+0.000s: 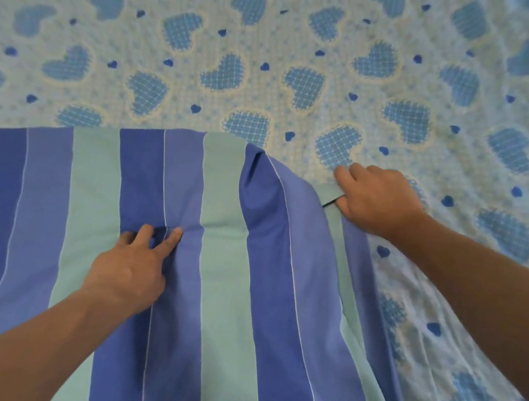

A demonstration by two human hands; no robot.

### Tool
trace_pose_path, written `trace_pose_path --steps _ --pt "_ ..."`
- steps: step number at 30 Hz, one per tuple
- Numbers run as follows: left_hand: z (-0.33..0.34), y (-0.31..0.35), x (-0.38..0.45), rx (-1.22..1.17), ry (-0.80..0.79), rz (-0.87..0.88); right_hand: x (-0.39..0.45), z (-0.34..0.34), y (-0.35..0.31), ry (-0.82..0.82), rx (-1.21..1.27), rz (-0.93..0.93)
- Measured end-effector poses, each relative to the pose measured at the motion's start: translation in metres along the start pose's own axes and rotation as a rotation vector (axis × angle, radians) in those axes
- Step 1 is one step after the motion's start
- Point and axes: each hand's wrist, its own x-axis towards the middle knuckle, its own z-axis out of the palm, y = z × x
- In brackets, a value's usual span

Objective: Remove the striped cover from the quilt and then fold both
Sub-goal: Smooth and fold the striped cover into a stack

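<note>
The blue-and-teal striped fabric cover (172, 289), quilt seemingly inside, lies across a heart-patterned bedsheet (280, 47). The left hand (131, 269) pinches its middle; the right hand (377, 201) grips its far corner. Removal looks barely begun; next comes finding the opening.

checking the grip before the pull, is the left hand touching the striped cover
Touching. The head view shows the left hand lying on the striped cover, its fingertips pressed into a small pucker of the fabric.

Matt woven striped cover (243, 283); textured heart-print bedspread (280, 47)
</note>
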Motion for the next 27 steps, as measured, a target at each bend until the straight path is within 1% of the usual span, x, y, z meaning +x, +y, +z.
trace_pose_path --steps 1,2,3,4,5,6,7,8,9,10,11,13,15,17,19,21,22,23,25,26,27 --pt "0.000 -0.001 0.002 0.011 0.008 0.010 -0.002 -0.003 0.016 -0.023 0.041 0.228" --pt "0.000 -0.003 0.004 0.012 0.012 0.011 -0.001 -0.007 0.031 -0.070 0.109 0.515" --pt "-0.001 -0.004 0.005 0.014 0.008 0.003 -0.001 -0.010 0.045 -0.126 0.224 0.766" --pt "-0.001 -0.003 0.006 0.020 0.000 -0.001 -0.002 -0.009 0.053 -0.152 0.283 0.868" --pt "-0.001 -0.002 0.006 0.029 -0.003 0.003 -0.006 -0.010 0.055 -0.102 0.296 0.839" --pt "0.000 0.000 0.006 0.036 0.000 0.007 -0.008 -0.012 0.050 0.009 0.307 0.694" --pt "0.002 0.000 0.007 0.043 0.005 0.003 -0.009 -0.012 0.039 0.129 0.351 0.473" --pt "0.002 0.000 0.006 0.045 0.010 0.000 -0.009 -0.014 0.026 0.169 0.408 0.227" --pt "0.002 0.000 0.006 0.042 0.008 -0.001 -0.005 -0.012 0.016 0.127 0.399 0.005" --pt "0.001 0.001 0.006 0.043 0.000 0.000 0.001 -0.007 0.009 0.071 0.311 -0.161" --pt "0.000 0.002 0.006 0.049 -0.009 0.003 0.007 0.001 0.002 0.024 0.208 -0.227" --pt "-0.002 0.001 0.005 0.052 -0.012 0.011 0.025 0.009 -0.005 -0.006 0.130 -0.133" --pt "-0.003 0.001 0.004 0.055 -0.015 0.011 0.047 0.007 -0.008 -0.022 0.126 0.009" --pt "-0.002 0.000 0.006 0.074 -0.017 0.016 0.063 0.000 -0.010 -0.047 0.164 0.099" --pt "-0.002 0.002 0.009 0.088 -0.017 0.015 0.072 -0.015 -0.004 -0.130 0.278 0.333" --pt "-0.003 0.004 0.010 0.067 -0.036 0.005 0.074 -0.028 0.014 -0.212 0.430 0.666" --pt "-0.005 0.005 0.010 0.060 -0.053 0.005 0.073 -0.038 0.023 -0.255 0.461 0.780" --pt "-0.006 0.005 0.010 0.059 -0.068 0.010 0.072 -0.044 0.035 -0.277 0.456 0.855" --pt "-0.011 0.002 0.012 0.051 -0.099 0.029 0.072 -0.058 0.048 -0.204 0.463 0.929" --pt "-0.014 0.000 0.015 0.051 -0.110 0.040 0.072 -0.063 0.046 -0.129 0.498 0.903" --pt "-0.017 -0.001 0.017 0.059 -0.123 0.048 0.074 -0.065 0.039 -0.082 0.610 0.893"
